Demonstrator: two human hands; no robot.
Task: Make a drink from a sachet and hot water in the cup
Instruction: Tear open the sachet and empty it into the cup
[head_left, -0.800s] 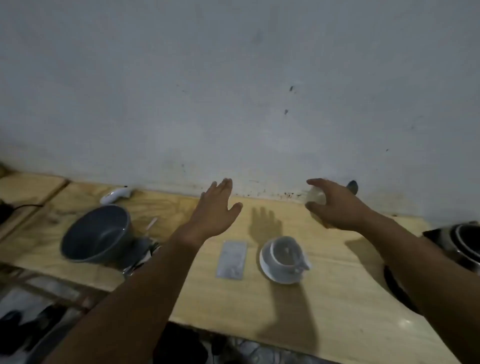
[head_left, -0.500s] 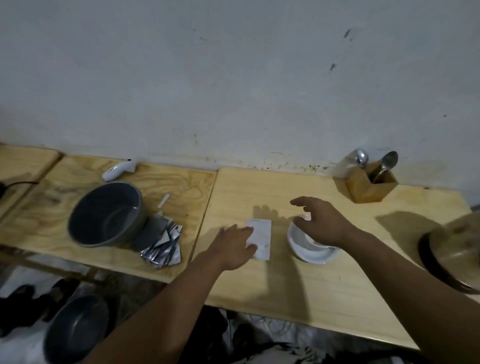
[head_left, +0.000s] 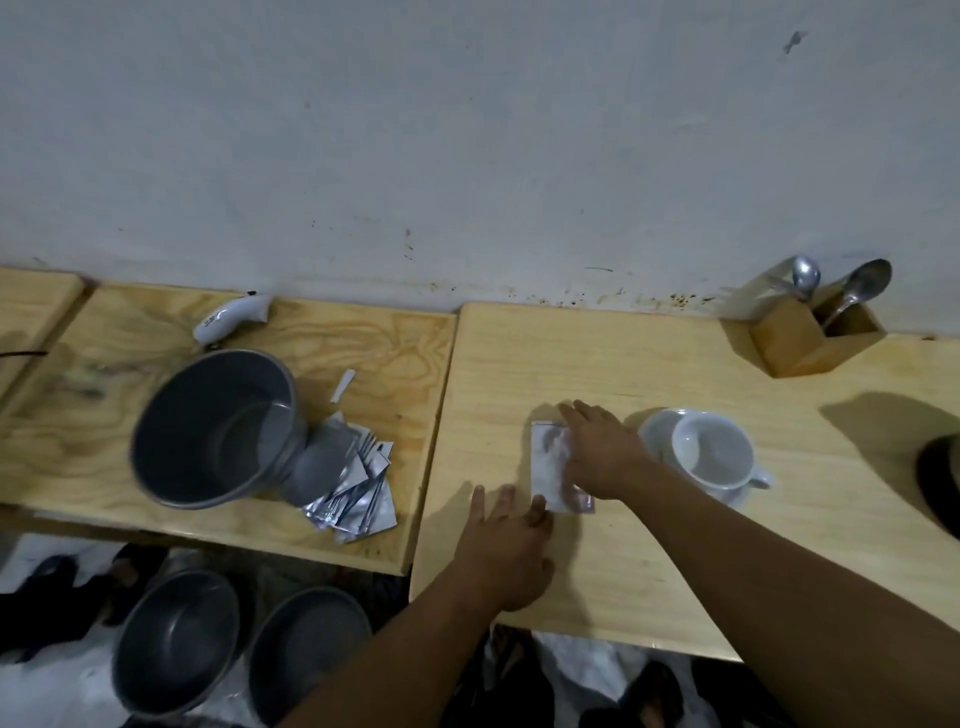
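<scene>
- The right hand (head_left: 597, 457) lies palm down on the sachet (head_left: 549, 467), fingers stretched out and close together, pressing flat on its right half rather than gripping it.
- The left hand (head_left: 506, 545) rests on the surface (head_left: 675, 561) just in front of the sachet, fingers spread and extended; its fingertips (head_left: 537, 506) reach the sachet's near edge, and nothing is held in it.
- The sachet is a pale, flat rectangular packet lying on the light wooden surface, just left of the cup (head_left: 714, 449); its left part and near right corner show beside the right hand.
- The white cup stands upright on a white saucer (head_left: 649, 434), just right of the right hand, its handle pointing to the right; its inside looks empty.
- At the back right against the wall, a wooden holder (head_left: 795, 343) carries two metal spoons (head_left: 860, 283), bowls up.
- On the adjoining wooden board (head_left: 363, 338) to the left, a grey metal pot (head_left: 218, 426) lies tilted towards the camera, with a heap of silvery packets (head_left: 358, 493) beside it.
- A small white device (head_left: 228, 318) lies near the wall behind the pot.
- Two dark bowls (head_left: 176, 639) sit on the floor below.
- A dark round object (head_left: 940, 478) is cut off at the right edge.
</scene>
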